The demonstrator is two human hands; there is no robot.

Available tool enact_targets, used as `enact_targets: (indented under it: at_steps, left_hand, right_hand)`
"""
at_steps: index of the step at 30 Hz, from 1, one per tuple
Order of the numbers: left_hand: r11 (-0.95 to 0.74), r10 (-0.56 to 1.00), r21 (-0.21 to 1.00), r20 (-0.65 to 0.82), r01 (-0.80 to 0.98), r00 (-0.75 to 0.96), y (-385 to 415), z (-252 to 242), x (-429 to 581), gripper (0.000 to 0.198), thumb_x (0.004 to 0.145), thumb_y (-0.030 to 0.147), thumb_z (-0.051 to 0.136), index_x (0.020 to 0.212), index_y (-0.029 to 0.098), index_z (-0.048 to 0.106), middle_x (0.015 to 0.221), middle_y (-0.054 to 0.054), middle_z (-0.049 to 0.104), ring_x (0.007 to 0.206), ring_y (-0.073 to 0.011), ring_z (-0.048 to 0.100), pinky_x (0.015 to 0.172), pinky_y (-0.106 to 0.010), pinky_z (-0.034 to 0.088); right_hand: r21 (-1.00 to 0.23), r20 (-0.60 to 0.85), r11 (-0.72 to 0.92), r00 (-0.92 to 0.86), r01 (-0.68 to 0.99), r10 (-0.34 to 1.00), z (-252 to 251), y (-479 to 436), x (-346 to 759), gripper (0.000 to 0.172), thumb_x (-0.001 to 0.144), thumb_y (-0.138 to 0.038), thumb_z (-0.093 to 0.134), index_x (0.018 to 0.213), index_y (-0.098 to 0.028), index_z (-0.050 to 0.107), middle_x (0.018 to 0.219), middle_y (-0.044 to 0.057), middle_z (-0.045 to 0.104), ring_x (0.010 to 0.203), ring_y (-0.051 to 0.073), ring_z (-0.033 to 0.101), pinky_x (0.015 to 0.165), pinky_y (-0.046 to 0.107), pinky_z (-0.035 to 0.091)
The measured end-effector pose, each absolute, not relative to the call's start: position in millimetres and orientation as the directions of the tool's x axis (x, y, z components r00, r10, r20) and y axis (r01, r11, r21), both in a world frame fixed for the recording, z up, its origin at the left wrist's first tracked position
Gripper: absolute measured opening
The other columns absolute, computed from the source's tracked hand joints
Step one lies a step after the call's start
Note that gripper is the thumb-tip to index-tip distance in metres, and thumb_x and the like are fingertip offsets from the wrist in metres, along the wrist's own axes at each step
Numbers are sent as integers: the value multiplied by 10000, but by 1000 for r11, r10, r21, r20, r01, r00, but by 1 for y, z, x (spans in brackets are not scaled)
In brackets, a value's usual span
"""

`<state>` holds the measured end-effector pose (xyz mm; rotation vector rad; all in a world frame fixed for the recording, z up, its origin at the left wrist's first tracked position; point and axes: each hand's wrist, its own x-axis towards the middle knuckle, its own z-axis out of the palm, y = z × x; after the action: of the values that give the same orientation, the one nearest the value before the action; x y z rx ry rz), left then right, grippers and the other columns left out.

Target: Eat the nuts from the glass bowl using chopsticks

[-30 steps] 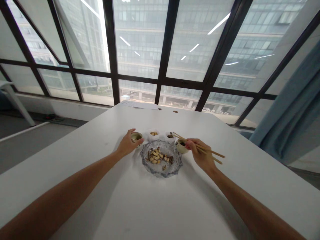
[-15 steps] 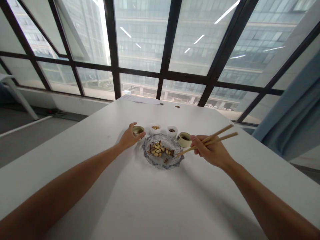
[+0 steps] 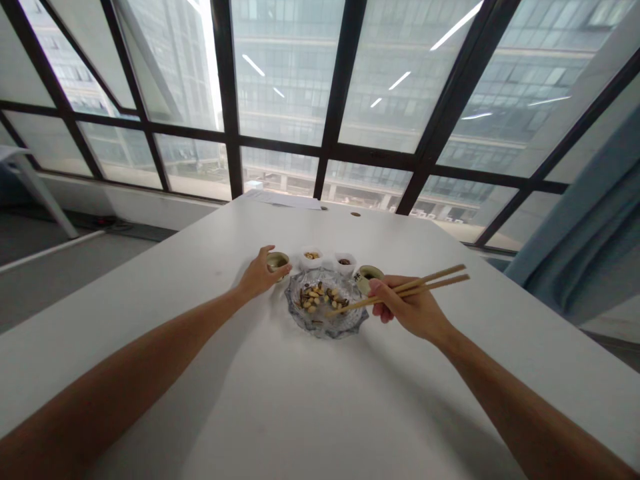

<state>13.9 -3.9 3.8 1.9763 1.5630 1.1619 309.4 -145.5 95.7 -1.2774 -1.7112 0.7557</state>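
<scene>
1. Chopsticks [image 3: 425, 283] of pale wood are pinched between the thumb and fingers of the right hand [image 3: 415, 310]. Their tips slant down and leftward into the glass dish [image 3: 320, 328].
2. Nuts and seeds [image 3: 316, 297] lie in a loose heap in that dish, which sits near the middle of the white worktop [image 3: 300, 413]. The chopstick tips rest at the heap's right side; whether they grip a piece is too small to tell.
3. Left hand [image 3: 257, 277] curls round the olive cup [image 3: 278, 259] just left of the dish, with the thumb at the cup's near rim.
4. Behind the dish stand a white cup of nuts [image 3: 312, 257] and a white cup of seeds [image 3: 345, 261].
5. Just beyond the right hand's fingers stands a beige cup [image 3: 369, 273], close to the dish's rim.
6. Paper sheets [image 3: 280, 198] lie at the worktop's far edge, and a blue curtain [image 3: 590, 233] hangs at the right.
</scene>
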Motion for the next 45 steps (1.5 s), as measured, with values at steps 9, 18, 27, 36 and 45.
enact_targets:
  at_steps: [9,18,27,36,45]
  left_hand:
    - [-332,918,716,395,613,36,-4,3,14,758,768,575,718,1361,180,460,1196,-155,686,1018,-262,682,934,-429,526]
    - [-317,925,699,376,641,46,-6,6,15,789,781,584,695,1386,151,434,1189,-166,682,1018,-270,683,930,-421,527]
    - [-309,929,703,369,640,44,-6,5,15,784,782,582,692,1391,160,434,1227,-167,667,1050,-279,678,950,-427,518]
    - [-322,923,708,382,628,42,-3,2,15,776,777,581,701,1379,164,444,1211,-162,675,1038,-268,678,944,-420,520]
    - [-306,930,708,365,636,42,-6,6,16,783,782,566,697,1388,141,441,1205,-167,679,1055,-284,676,951,-422,517]
  right_hand:
    - [-768,343,359,-133,531,930,81,-139,309,459,853,-605,639,657,-195,701,596,53,707,505,175,665,472,269,539]
    - [-683,366,387,-169,619,915,91,-141,316,573,893,-664,529,603,-187,657,515,53,665,424,157,607,388,253,446]
    - [-617,384,387,-167,685,908,88,-139,315,551,935,-616,493,607,-199,641,503,38,651,442,162,611,414,271,441]
    - [-611,356,368,-172,701,918,86,-140,316,568,946,-624,462,612,-199,633,510,41,657,424,156,615,421,265,467]
    - [-826,392,327,52,458,918,86,-136,314,582,816,-724,595,672,-164,664,496,36,637,371,138,572,355,239,450]
